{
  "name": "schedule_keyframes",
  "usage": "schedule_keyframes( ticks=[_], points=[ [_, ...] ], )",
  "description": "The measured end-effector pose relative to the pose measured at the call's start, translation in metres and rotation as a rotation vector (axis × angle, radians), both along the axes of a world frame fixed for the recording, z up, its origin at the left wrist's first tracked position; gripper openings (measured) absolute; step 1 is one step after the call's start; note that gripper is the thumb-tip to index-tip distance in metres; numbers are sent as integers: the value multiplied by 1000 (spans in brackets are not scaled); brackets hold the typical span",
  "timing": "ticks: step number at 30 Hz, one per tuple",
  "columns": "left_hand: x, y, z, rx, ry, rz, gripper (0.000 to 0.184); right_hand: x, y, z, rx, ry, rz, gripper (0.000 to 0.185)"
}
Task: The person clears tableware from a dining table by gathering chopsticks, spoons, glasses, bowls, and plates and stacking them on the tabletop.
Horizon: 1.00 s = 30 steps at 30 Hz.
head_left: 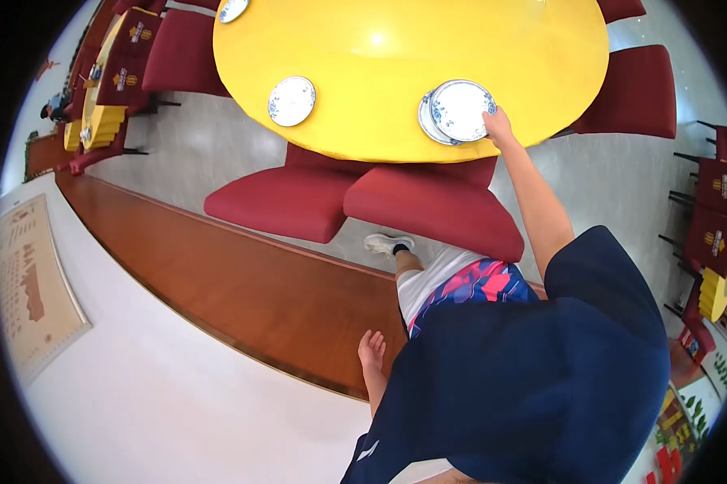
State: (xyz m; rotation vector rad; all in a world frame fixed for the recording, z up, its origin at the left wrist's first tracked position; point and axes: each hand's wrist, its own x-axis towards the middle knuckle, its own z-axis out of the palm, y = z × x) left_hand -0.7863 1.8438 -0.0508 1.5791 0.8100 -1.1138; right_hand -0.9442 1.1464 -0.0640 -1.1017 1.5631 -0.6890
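My right hand reaches out over the near edge of the round table and grips the rim of a white plate with blue flowers. That plate overlaps a second plate, which shows only along its left and lower side. Whether the two touch, I cannot tell. Hanging low near my hip, my left hand holds nothing, its fingers loosely apart. Farther left on the yellow tablecloth lies another blue-patterned plate.
Red-covered chairs stand around the table, one right before my legs. One more plate sits at the upper left table edge. A white wall with a framed picture runs along my left. More chairs stand far right.
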Motion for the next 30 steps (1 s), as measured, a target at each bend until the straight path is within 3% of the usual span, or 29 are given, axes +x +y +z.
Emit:
schedule_keyframes(
  ticks=[5,7,8,13,17,20,23,25,26,28,30],
  points=[
    [40,23,46,46,-17,-7,46,5,-3,-7,-16,104,4,37],
    [52,29,51,-4,-35,-48,46,1,-4,14,-83,363,46,38],
    [65,34,58,-6,-71,-64,46,6,-5,23,-86,361,37,38],
    [143,63,69,-1,-159,-134,44,22,6,-4,-127,504,-177,41],
    [194,74,94,47,-219,9,42,36,5,-15,-62,355,-240,39],
    [220,86,86,24,-271,63,43,46,4,-54,-121,287,-231,40],
    [234,83,64,-17,-223,86,44,77,16,-36,-148,52,-249,43],
    [240,90,40,-137,-242,-216,43,105,43,15,22,-167,-291,43],
    [242,87,38,-138,-233,-211,43,112,43,16,90,-216,-259,39],
    [248,62,36,-199,-364,-591,42,124,46,12,169,-219,-273,37],
    [264,47,43,-215,-441,-712,42,147,67,37,259,-306,-302,35]
  ],
)
